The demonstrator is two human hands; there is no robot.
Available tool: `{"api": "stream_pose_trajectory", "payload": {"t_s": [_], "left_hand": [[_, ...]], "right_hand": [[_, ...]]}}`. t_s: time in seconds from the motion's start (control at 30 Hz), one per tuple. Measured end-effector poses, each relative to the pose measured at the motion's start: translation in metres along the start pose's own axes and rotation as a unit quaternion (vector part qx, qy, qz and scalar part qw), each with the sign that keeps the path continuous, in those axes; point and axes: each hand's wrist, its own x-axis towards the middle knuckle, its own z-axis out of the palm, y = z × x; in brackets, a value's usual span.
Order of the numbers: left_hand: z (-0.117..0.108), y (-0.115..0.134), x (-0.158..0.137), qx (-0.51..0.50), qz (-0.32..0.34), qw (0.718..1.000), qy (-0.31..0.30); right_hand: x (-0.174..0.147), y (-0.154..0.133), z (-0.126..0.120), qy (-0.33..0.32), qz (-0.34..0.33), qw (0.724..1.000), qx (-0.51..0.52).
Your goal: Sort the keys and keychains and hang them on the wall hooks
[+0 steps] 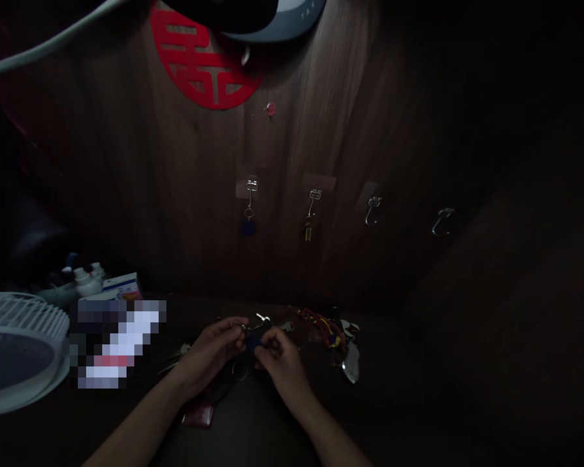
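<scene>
My left hand [219,347] is closed in a pinch on a metal key ring [237,325]. Beside it, my right hand [282,357] pinches a blue key fob [254,344] between thumb and fingers. Just past the fingertips is a silver key [262,318]; whether it hangs from the ring I cannot tell. Another ring [240,370] shows below the hands. More keys [182,351] lie left of my left hand. Right of my right hand is a braided red and yellow cord [324,327] with a silver metal piece [351,363] near it.
On the wooden wall, a blue fob [248,227] hangs from one hook [252,188] and a small yellowish tag [308,231] from another. Two bare hooks [372,211] are farther right. A white fan [24,350], bottles [86,282] and boxes [122,284] stand left. A dark red item [198,416] lies in front.
</scene>
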Motion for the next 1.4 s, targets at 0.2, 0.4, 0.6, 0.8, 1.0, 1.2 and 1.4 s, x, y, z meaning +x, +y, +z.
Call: {"api": "stream_pose_trajectory", "payload": {"t_s": [0.2, 0.4, 0.6, 0.8, 1.0, 1.2, 1.4], "left_hand": [[0.001, 0.001, 0.001, 0.042, 0.014, 0.998, 0.037], [0.003, 0.008, -0.002, 0.246, 0.097, 0.956, 0.125], [0.003, 0.014, -0.003, 0.294, 0.161, 0.926, 0.174], [0.009, 0.028, -0.007, 0.269, 0.176, 0.928, 0.188], [0.02, 0.062, 0.007, 0.285, 0.213, 0.92, 0.161], [0.048, 0.107, 0.033, 0.355, 0.319, 0.868, 0.136], [0.073, 0.136, 0.051, 0.352, 0.437, 0.812, 0.16]], "right_hand": [[-0.002, -0.003, 0.001, -0.004, 0.006, 1.0, 0.012], [-0.003, -0.004, 0.0, -0.017, -0.004, 1.0, -0.012], [-0.001, -0.001, -0.006, -0.015, -0.038, 0.998, -0.056], [0.01, 0.012, -0.021, 0.013, -0.073, 0.985, -0.158], [0.013, 0.015, -0.023, -0.006, -0.075, 0.977, -0.202], [0.01, 0.012, -0.024, -0.026, -0.086, 0.974, -0.206], [0.011, 0.014, -0.026, -0.032, -0.082, 0.97, -0.227]]}}
